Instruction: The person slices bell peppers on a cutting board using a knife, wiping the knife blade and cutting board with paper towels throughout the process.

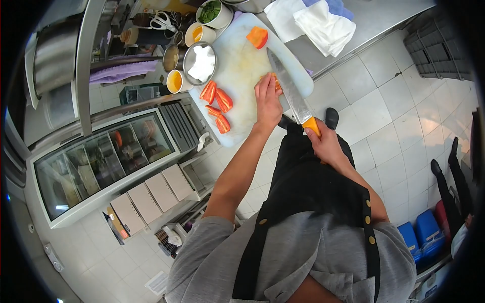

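- Pepper piece (277,82), orange, mostly hidden under fingers near the cutting board's edge closest to the person.
- Left hand (268,98) bears down on that piece, fingertips bunched together over it.
- Knife (288,83) just beside the piece, its blade over the board and its handle past the edge; whether blade and pepper touch, I cannot tell.
- Right hand (325,142) wraps around the knife's yellow-orange handle, fingers closed.
- Cutting board (237,63), pale, carries red pepper slices (223,100) at its left and an orange pepper chunk (257,37) at its far end.
- Metal bowl (187,61) holding something white, at the board's left side, near two cups with yellow-orange contents.
- White cloth (328,28) on the counter, right of the board.
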{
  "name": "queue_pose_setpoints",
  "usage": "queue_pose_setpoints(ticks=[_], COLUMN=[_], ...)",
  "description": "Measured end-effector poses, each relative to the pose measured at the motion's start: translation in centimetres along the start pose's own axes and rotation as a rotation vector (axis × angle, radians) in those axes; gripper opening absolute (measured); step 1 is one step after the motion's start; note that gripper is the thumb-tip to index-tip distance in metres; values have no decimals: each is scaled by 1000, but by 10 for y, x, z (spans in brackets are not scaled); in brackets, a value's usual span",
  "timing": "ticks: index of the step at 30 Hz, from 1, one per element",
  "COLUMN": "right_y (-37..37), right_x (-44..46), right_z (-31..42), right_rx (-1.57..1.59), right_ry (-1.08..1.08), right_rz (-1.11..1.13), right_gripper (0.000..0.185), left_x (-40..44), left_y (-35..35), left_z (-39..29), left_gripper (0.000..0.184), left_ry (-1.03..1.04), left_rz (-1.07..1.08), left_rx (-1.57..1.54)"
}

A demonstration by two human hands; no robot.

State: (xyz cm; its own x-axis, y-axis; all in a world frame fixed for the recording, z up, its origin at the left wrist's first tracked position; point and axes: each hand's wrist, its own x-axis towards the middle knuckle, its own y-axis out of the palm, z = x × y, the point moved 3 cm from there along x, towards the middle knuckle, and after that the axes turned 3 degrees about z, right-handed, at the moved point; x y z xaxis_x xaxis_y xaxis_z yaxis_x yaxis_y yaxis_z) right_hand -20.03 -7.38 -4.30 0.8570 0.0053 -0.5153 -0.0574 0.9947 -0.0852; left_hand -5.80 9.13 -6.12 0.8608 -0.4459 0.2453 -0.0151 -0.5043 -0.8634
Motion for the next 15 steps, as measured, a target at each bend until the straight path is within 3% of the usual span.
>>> queue_pose_setpoints(ticks=[15], right_y=[1], right_x=[4], right_z=[2], right_rx=[-47], right_ry=[-29], right_rz=[-34], right_gripper=[38], left_x=[-1], left_y=[-4], left_z=[-2], left_gripper=[59], left_ry=[45], left_rz=[-10], left_rx=[-38])
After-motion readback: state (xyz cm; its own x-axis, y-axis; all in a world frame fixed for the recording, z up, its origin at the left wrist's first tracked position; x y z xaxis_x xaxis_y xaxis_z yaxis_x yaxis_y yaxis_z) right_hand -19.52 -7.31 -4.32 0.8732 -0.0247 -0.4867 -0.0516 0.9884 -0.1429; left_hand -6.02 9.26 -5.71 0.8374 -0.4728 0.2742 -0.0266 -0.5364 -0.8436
